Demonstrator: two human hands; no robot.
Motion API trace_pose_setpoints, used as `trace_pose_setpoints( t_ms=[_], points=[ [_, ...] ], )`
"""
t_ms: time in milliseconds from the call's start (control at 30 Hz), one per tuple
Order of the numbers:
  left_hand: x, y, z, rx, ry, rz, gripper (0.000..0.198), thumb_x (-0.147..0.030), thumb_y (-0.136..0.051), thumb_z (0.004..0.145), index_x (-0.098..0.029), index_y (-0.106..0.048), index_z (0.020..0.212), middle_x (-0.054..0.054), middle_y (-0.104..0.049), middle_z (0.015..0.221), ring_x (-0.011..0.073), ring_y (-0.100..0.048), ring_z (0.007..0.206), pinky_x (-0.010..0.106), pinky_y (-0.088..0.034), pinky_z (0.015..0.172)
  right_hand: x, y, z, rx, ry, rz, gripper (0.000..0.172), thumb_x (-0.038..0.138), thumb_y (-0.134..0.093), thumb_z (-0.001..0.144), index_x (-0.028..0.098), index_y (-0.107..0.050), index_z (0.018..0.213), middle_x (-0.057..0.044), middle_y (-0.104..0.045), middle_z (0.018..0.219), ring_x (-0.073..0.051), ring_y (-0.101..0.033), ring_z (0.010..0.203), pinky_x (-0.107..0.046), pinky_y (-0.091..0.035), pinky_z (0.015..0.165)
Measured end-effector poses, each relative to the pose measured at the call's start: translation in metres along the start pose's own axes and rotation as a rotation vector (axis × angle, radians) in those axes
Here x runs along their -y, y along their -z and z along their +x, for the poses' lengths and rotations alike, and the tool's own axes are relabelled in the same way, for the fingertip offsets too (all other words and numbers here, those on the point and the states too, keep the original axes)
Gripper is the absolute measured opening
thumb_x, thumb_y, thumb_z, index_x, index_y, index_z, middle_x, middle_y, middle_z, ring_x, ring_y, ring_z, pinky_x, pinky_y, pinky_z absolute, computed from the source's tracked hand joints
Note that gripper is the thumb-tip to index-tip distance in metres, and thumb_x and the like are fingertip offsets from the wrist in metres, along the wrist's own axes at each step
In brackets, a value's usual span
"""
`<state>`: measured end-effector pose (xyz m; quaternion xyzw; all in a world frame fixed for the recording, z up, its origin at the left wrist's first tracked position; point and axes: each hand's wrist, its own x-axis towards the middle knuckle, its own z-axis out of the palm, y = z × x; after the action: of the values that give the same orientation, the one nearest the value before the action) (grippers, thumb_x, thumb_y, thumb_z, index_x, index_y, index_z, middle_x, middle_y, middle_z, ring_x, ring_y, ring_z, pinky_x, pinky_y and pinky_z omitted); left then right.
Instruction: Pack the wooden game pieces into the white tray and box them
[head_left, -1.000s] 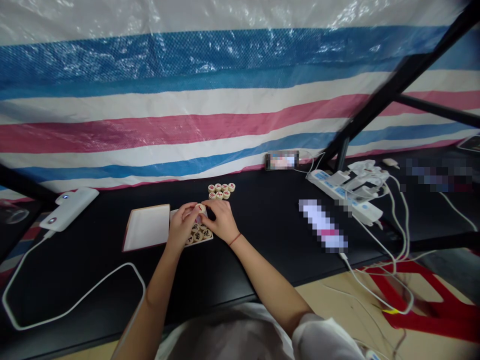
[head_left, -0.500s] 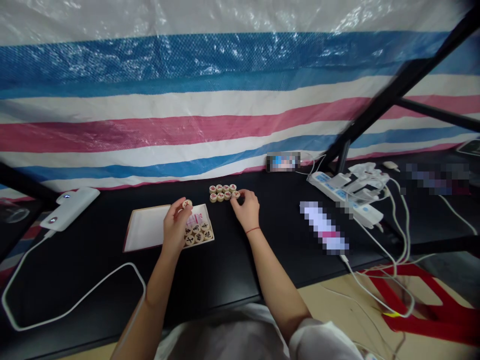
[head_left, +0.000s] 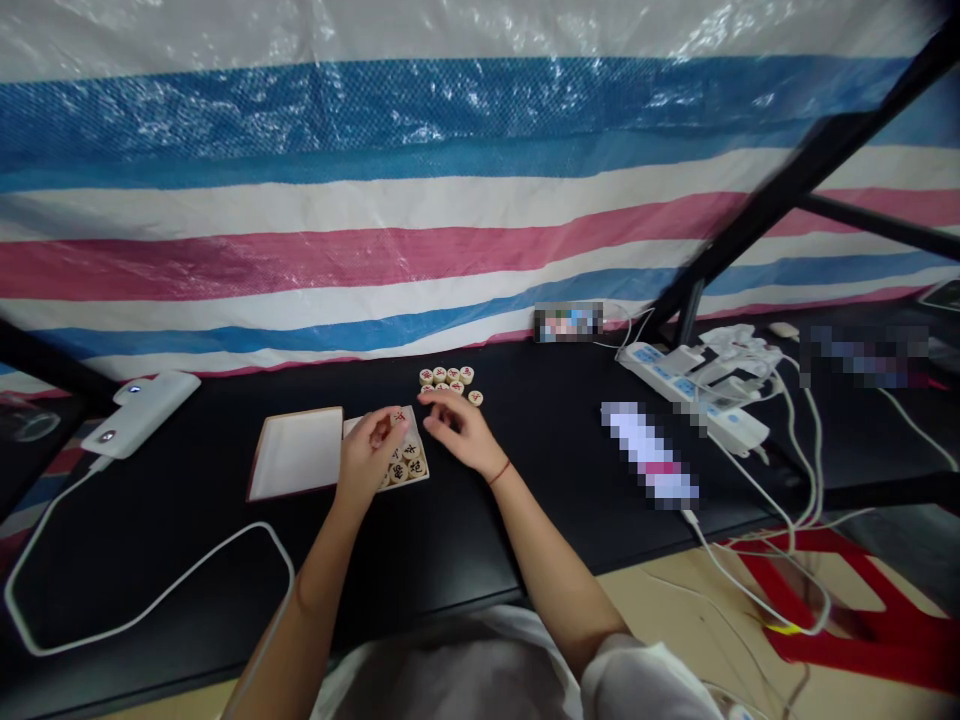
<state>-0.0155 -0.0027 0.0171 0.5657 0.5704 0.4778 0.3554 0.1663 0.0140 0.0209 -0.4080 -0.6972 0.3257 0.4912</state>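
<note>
Over the open box of round pieces [head_left: 424,471], my left hand [head_left: 367,452] pinches one round wooden piece [head_left: 400,415] between thumb and fingers. Pieces with dark characters [head_left: 398,472] lie in the box, partly hidden by that hand. My right hand [head_left: 461,436] is just right of the box, its fingers apart and holding nothing. Behind its fingers, several pieces with red characters [head_left: 453,375] stand in two rows on the black table [head_left: 465,540]. One more piece [head_left: 475,398] sits slightly out of line at the right end of the nearer row.
A white box lid [head_left: 296,455] lies left of the box. Farther left is a white device [head_left: 142,425] with a looping cable. On the right are a phone [head_left: 649,455], a power strip [head_left: 720,415] with plugs and cables, and another phone [head_left: 568,322] against the striped sheet.
My left hand has moved right with its piece. My right hand let go of the piece at the row's end and moved left toward the box.
</note>
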Motion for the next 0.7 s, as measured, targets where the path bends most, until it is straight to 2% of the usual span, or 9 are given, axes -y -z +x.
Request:
trace_pose_setpoints(
  t_ms=[67, 133, 233, 400, 533, 633, 700],
  points=[
    [-0.002, 0.001, -0.001, 0.078, -0.040, 0.041, 0.035, -0.046, -0.063, 0.080, -0.019, -0.071, 0.101, 0.004, -0.072, 0.092, 0.0167, -0.065, 0.081, 0.027, -0.053, 0.075, 0.007, -0.009, -0.002, 0.131, 0.038, 0.151, 0.024, 0.033, -0.056, 0.088, 0.023, -0.067, 0.108, -0.006, -0.066, 0.106, -0.014, -0.059, 0.078, -0.026, -0.046, 0.063],
    [-0.006, 0.001, -0.002, 0.121, -0.079, 0.069, 0.035, -0.047, -0.058, 0.083, -0.019, -0.070, 0.101, 0.004, -0.073, 0.092, 0.0173, -0.066, 0.082, 0.028, -0.053, 0.075, 0.010, -0.015, -0.003, 0.162, 0.044, 0.215, 0.025, 0.032, -0.056, 0.089, 0.023, -0.067, 0.109, -0.007, -0.067, 0.108, -0.015, -0.060, 0.083, -0.026, -0.047, 0.064],
    [-0.008, 0.002, -0.002, 0.135, -0.113, 0.069, 0.038, -0.048, -0.055, 0.085, -0.019, -0.070, 0.105, 0.005, -0.073, 0.100, 0.0190, -0.067, 0.090, 0.029, -0.054, 0.080, 0.009, -0.018, -0.004, 0.131, 0.046, 0.212, 0.023, 0.034, -0.059, 0.088, 0.023, -0.068, 0.107, -0.007, -0.068, 0.108, -0.016, -0.061, 0.085, -0.027, -0.048, 0.065],
    [-0.002, 0.000, -0.001, 0.151, -0.125, 0.086, 0.044, -0.049, -0.049, 0.089, -0.018, -0.067, 0.115, 0.009, -0.068, 0.119, 0.0217, -0.063, 0.108, 0.034, -0.051, 0.092, 0.007, -0.019, -0.003, 0.058, 0.058, 0.125, 0.017, 0.030, -0.062, 0.084, 0.023, -0.068, 0.098, -0.005, -0.068, 0.101, -0.013, -0.059, 0.074, -0.028, -0.048, 0.066],
    [0.000, 0.000, -0.003, 0.145, -0.110, 0.155, 0.046, -0.049, -0.047, 0.091, -0.020, -0.062, 0.124, 0.008, -0.070, 0.110, 0.0188, -0.066, 0.094, 0.031, -0.053, 0.082, -0.001, -0.007, 0.000, -0.069, -0.002, -0.051, 0.015, 0.028, -0.059, 0.083, 0.021, -0.065, 0.095, -0.003, -0.068, 0.091, -0.014, -0.059, 0.073, -0.027, -0.047, 0.069],
    [-0.003, 0.001, -0.004, 0.125, -0.111, 0.199, 0.043, -0.048, -0.047, 0.091, -0.022, -0.065, 0.120, 0.006, -0.071, 0.100, 0.0164, -0.064, 0.083, 0.028, -0.052, 0.077, -0.015, 0.013, 0.001, -0.257, -0.100, -0.281, 0.013, 0.028, -0.056, 0.082, 0.020, -0.062, 0.091, -0.003, -0.066, 0.089, -0.016, -0.058, 0.075, -0.029, -0.047, 0.074],
    [-0.005, 0.003, -0.004, 0.112, -0.107, 0.201, 0.040, -0.047, -0.047, 0.091, -0.023, -0.067, 0.115, 0.005, -0.071, 0.099, 0.0163, -0.064, 0.084, 0.028, -0.051, 0.078, -0.025, 0.027, 0.001, -0.325, -0.175, -0.442, 0.012, 0.025, -0.055, 0.080, 0.020, -0.061, 0.089, -0.004, -0.065, 0.087, -0.018, -0.058, 0.077, -0.031, -0.046, 0.076]
  ],
)
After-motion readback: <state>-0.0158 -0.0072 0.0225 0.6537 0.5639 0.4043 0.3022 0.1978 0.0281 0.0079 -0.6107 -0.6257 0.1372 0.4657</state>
